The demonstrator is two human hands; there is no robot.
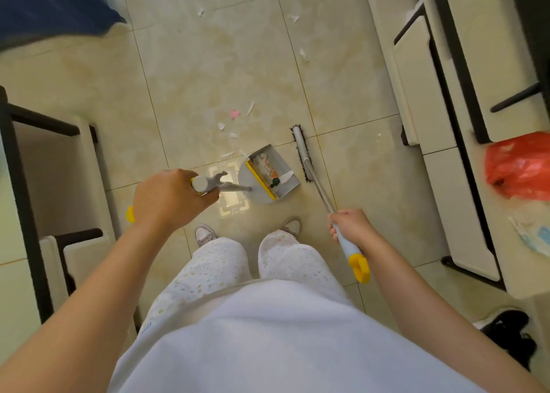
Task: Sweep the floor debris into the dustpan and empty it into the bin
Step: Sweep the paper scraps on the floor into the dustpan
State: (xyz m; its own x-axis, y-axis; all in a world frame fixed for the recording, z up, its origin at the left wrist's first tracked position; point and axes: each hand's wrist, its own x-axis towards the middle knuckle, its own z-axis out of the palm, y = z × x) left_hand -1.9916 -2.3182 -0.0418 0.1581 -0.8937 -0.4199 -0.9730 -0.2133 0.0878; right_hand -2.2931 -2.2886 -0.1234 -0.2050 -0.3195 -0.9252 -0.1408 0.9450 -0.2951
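A grey dustpan point(285, 181) with a yellow comb strip sits on the tiled floor ahead of my feet, holding paper scraps. My left hand point(169, 197) grips the top of its long upright handle point(205, 184). My right hand point(352, 227) grips the broom's handle near its yellow end point(358, 266). The broom head point(301, 151) rests on the floor just right of the dustpan. White paper scraps point(221, 125) and a pink scrap point(235, 113) lie on the floor beyond the pan. More scraps point(302, 54) are scattered farther away.
White benches with black frames point(446, 124) line the right side, with a red plastic bag point(520, 166) on one. A black-framed shelf point(44, 169) stands on the left. A blue cloth point(53, 5) hangs at top left. A dark object point(506, 333) lies bottom right.
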